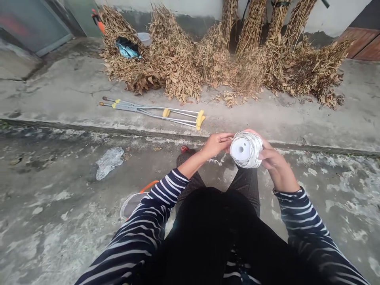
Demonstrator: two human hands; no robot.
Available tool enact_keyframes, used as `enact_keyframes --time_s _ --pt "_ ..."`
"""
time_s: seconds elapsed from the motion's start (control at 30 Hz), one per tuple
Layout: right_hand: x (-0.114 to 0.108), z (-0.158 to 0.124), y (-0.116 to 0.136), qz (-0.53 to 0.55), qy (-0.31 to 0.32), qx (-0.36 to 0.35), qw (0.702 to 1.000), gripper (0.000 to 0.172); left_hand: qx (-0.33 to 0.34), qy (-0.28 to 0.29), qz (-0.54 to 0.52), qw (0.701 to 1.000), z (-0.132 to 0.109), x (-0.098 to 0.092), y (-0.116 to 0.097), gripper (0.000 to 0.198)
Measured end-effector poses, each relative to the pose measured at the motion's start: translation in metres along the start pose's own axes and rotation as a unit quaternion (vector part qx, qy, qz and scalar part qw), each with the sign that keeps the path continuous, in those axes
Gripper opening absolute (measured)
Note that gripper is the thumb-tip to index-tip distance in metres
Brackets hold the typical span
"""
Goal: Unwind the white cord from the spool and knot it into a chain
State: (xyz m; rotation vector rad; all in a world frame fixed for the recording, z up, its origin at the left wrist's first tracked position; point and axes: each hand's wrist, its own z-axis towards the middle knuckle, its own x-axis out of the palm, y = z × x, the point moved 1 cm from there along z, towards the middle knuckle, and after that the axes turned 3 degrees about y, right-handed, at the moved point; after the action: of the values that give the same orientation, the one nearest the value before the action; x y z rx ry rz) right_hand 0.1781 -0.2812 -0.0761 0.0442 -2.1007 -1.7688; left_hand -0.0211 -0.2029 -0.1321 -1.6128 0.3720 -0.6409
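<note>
A large spool of white cord (246, 149) is held up in front of my knees, its round white end with a centre hole facing me. My right hand (269, 155) wraps around the spool's right side, with the thumb pressed on the wound cord. At the spool's left edge, my left hand (219, 143) has its fingers pinched together, seemingly on a strand of the cord; the fingertips are partly hidden. Thin dark strands show among the white windings.
A pair of crutches (154, 112) lies on the raised concrete step. Dried plant stalks (184, 59) are heaped along the wall, with a dark and blue cloth (128, 49) on them. A clear plastic bag (109, 162) and an orange-edged grey item (132, 204) are on the ground to my left.
</note>
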Motion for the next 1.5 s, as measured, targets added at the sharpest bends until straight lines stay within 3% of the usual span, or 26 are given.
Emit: enact_keyframes --time_s 0.1,0.27,0.4,0.57,0.77,0.87,0.97,1.13,1.33,1.5 --pt "0.001 -0.002 -0.003 0.001 0.018 -0.007 1.0 0.082 -0.006 0.024 0.018 1.0 -0.002 -0.007 -0.009 0.031" --pt "0.006 -0.005 -0.002 -0.049 0.093 -0.033 0.994 0.087 -0.063 0.14 -0.031 0.988 0.007 -0.027 -0.042 0.035" --pt "0.012 -0.004 0.006 -0.099 0.146 -0.055 0.983 0.086 -0.142 0.243 0.027 0.959 0.027 -0.041 -0.058 0.031" --pt "0.011 -0.004 0.007 -0.095 0.145 -0.06 0.983 0.083 -0.18 0.332 0.11 0.919 0.037 -0.047 -0.066 0.028" --pt "0.007 -0.006 -0.007 0.06 0.131 -0.081 0.986 0.083 -0.142 0.306 0.101 0.936 0.008 -0.044 -0.086 0.035" --pt "0.006 -0.004 -0.01 0.088 0.127 -0.085 0.984 0.082 -0.124 0.316 0.17 0.925 -0.008 -0.034 -0.094 0.027" --pt "0.003 -0.004 -0.009 0.083 0.104 -0.094 0.987 0.081 -0.093 0.276 0.221 0.931 -0.015 -0.028 -0.097 0.02" --pt "0.004 -0.007 -0.001 0.012 0.11 -0.087 0.99 0.085 -0.055 0.188 0.164 0.967 -0.006 -0.035 -0.092 0.03" --pt "0.01 -0.008 0.01 -0.072 0.119 -0.112 0.984 0.076 -0.051 0.227 0.139 0.963 0.007 -0.034 -0.088 0.042" --pt "0.008 -0.009 0.012 -0.08 0.136 -0.122 0.98 0.075 -0.041 0.22 0.214 0.951 0.015 -0.027 -0.076 0.033"
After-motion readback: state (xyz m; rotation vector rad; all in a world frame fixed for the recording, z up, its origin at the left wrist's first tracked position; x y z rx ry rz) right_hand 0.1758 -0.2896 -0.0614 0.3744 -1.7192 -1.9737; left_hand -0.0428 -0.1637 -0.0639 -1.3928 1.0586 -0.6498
